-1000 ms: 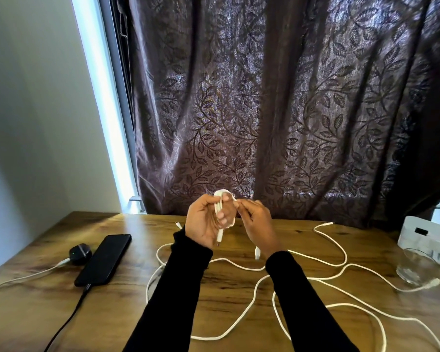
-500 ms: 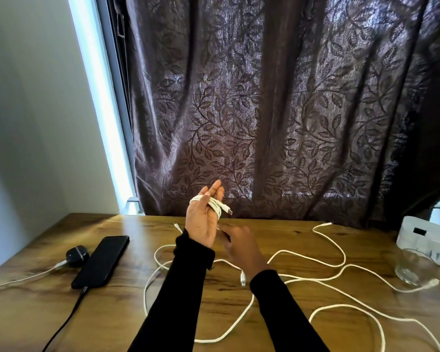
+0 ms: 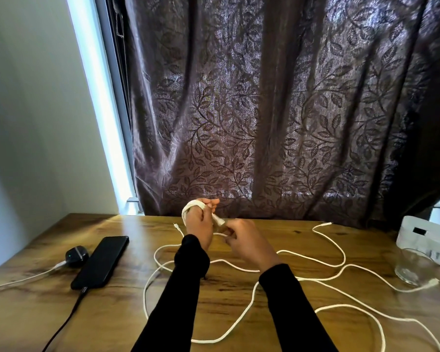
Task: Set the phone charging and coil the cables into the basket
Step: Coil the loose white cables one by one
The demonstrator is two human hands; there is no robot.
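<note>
Head view: both hands up over the table, winding a white cable.
Left hand (image 3: 198, 223) has the cable (image 3: 191, 205) looped round its raised fingers; right hand (image 3: 249, 243) pinches the cable beside it. Loose cables (image 3: 249, 304) sprawl across the table (image 3: 31, 316). Phone (image 3: 101, 261) lies left, black lead plugged in; white basket (image 3: 428, 240) far right, glass (image 3: 413, 266) before it.
</note>
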